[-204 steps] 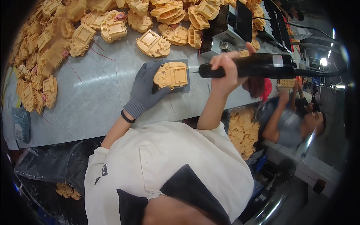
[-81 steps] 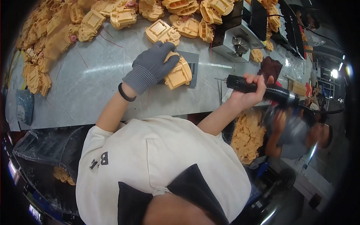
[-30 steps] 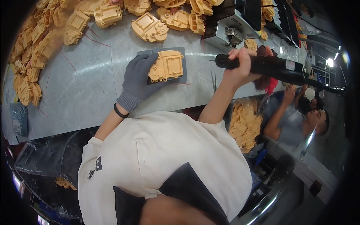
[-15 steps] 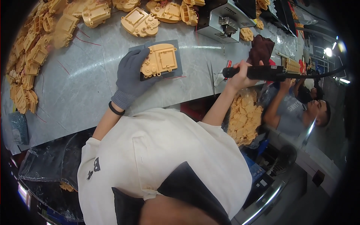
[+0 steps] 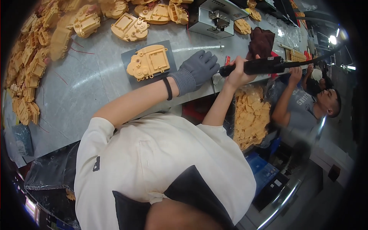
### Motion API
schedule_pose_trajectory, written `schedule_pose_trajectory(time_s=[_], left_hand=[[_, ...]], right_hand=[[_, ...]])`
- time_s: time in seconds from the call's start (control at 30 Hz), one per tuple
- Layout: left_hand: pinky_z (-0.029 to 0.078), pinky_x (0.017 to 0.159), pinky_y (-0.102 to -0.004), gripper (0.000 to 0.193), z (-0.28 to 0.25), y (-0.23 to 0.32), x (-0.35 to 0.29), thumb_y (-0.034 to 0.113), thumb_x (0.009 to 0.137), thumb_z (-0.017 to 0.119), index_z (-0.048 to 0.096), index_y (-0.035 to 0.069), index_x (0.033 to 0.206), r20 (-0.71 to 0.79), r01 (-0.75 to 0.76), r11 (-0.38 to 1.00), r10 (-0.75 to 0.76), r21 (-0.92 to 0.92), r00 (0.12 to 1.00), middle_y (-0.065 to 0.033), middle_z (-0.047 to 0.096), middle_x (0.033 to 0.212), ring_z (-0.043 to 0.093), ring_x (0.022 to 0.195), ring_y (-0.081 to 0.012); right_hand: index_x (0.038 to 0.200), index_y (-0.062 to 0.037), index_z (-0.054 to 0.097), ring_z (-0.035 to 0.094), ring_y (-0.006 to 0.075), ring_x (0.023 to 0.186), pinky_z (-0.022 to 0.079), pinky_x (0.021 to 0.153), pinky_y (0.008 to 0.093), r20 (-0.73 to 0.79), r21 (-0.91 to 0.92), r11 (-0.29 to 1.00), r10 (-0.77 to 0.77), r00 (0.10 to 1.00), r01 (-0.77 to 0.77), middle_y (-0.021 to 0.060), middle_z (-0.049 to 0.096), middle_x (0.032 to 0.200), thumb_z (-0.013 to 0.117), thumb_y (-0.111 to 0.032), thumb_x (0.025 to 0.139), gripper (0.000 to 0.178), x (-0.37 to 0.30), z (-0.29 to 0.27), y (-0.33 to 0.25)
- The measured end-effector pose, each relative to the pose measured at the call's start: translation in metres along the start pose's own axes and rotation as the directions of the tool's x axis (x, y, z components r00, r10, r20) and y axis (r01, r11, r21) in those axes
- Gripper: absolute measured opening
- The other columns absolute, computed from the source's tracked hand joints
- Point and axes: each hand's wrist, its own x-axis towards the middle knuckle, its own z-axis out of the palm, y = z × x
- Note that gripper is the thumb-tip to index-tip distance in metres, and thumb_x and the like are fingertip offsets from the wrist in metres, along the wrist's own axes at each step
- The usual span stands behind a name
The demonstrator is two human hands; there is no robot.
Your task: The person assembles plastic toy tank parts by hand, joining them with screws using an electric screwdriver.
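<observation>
My left hand (image 5: 196, 72), in a grey glove, is over the table right of the yellow plastic housing, its fingers stretched out and a little apart. Under its edge shows part of a thin pair of tweezers (image 5: 213, 87); I see no grip on it. The yellow housing (image 5: 150, 63) lies untouched, its ribbed inside up, on a dark grey square pad (image 5: 127, 57). My bare right hand (image 5: 238, 73) is wrapped round a black corded tool (image 5: 264, 66), which looks like an electric screwdriver. It is held roughly level, its cable running off to the right.
Many yellow housings (image 5: 130, 27) lie along the far and left sides. A metal-faced box (image 5: 211, 23) stands at the back, near a dark red cloth (image 5: 262, 41). Below the table edge is a bag of yellow parts (image 5: 251, 117). A co-worker (image 5: 303, 103) sits at right.
My left hand has let go of the yellow housing and moved right, over the tweezers. My right hand still holds the black tool, hardly moved.
</observation>
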Motion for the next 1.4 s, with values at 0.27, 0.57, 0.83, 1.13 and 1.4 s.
schedule_pose_trajectory(time_s=[0.27, 0.57, 0.83, 1.13, 1.4], left_hand=[[0.042, 0.084, -0.0352, 0.019, 0.027, -0.002, -0.009, 0.022, 0.071, 0.06, 0.057, 0.009, 0.084, 0.059, 0.026, 1.0, -0.026, -0.01, 0.998, -0.0075, 0.053, 0.093, 0.051, 0.098, -0.0239], [0.043, 0.083, -0.0373, 0.025, -0.008, 0.022, -0.035, 0.027, 0.071, 0.068, 0.059, 0.009, 0.085, 0.03, 0.126, 0.974, -0.122, -0.19, 0.992, -0.0075, 0.055, 0.092, 0.052, 0.098, -0.0256], [0.049, 0.075, -0.0335, 0.047, -0.113, 0.015, -0.071, 0.014, 0.069, 0.075, 0.058, 0.006, 0.112, -0.121, 0.205, 0.83, -0.308, -0.518, 0.944, -0.0112, 0.059, 0.102, 0.059, 0.088, -0.0269], [0.049, 0.066, -0.0334, 0.032, -0.122, 0.001, -0.096, 0.009, 0.066, 0.076, 0.063, 0.006, 0.096, -0.318, 0.131, 0.894, -0.285, -0.428, 0.904, -0.0089, 0.061, 0.089, 0.061, 0.077, -0.0248], [0.047, 0.06, -0.0299, 0.017, -0.122, 0.003, -0.103, 0.021, 0.073, 0.072, 0.063, 0.013, 0.085, -0.344, 0.213, 0.877, -0.378, -0.43, 0.86, -0.0011, 0.06, 0.08, 0.06, 0.073, -0.0188]], right_hand=[[0.124, 0.0026, 0.033, 0.05, 0.014, 0.047, 0.046, 0.053, 0.0276, -0.092, 0.076, 0.995, 0.073, 0.993, -0.066, 0.008, 0.053, 0.062, 0.056, 0.009, 0.07, 0.059, -0.005, -0.007, 0.002], [0.128, -0.0087, 0.033, 0.047, 0.0158, 0.051, 0.043, 0.055, 0.0318, -0.026, 0.279, 0.957, 0.084, 0.996, -0.073, 0.006, 0.049, 0.067, 0.051, 0.007, 0.073, 0.06, -0.016, 0.007, -0.044], [0.138, -0.0094, 0.021, 0.046, 0.0165, 0.048, 0.043, 0.054, 0.0343, 0.322, 0.665, 0.736, -0.126, 0.938, -0.129, 0.0062, 0.044, 0.063, 0.047, -0.003, 0.076, 0.068, -0.035, 0.024, -0.107], [0.138, -0.0085, 0.021, 0.046, 0.0163, 0.046, 0.044, 0.051, 0.0337, 0.538, 0.673, 0.649, -0.099, 0.837, -0.356, 0.0064, 0.046, 0.063, 0.047, -0.005, 0.077, 0.067, -0.047, 0.068, -0.111], [0.138, -0.0083, 0.019, 0.044, 0.0161, 0.044, 0.043, 0.049, 0.0333, 0.52, 0.666, 0.665, -0.09, 0.85, -0.337, 0.0056, 0.044, 0.062, 0.048, -0.006, 0.077, 0.068, -0.054, 0.079, -0.115]])
